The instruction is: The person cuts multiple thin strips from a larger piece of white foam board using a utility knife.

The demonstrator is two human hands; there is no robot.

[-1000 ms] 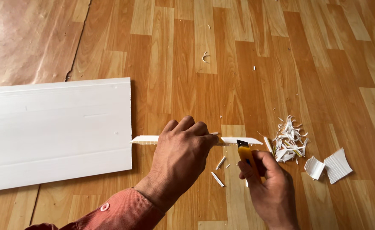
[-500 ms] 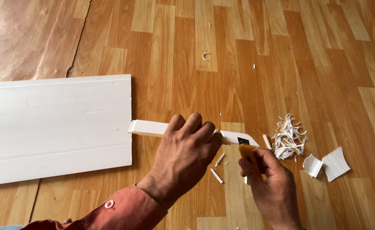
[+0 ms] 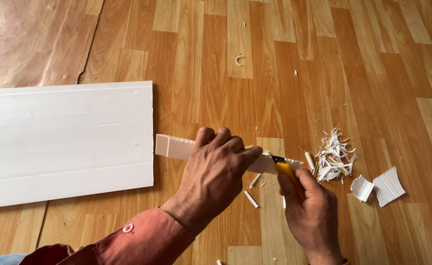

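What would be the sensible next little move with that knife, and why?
Probably draw the yellow-handled utility knife in the right hand along the narrow white ribbed plastic strip, away from the left hand that pins it; the blade rests on its end, beside the white shavings pile.

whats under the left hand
The left hand covers the middle of a white strip; both ends stick out. The floor beneath is hidden.

place: room under fit-out or repair | floor: wood-look laminate floor (image 3: 274, 73) as work surface | signs: white wall panel (image 3: 64, 142), white shavings (image 3: 332, 159), brown paper sheet (image 3: 29, 39) laid down
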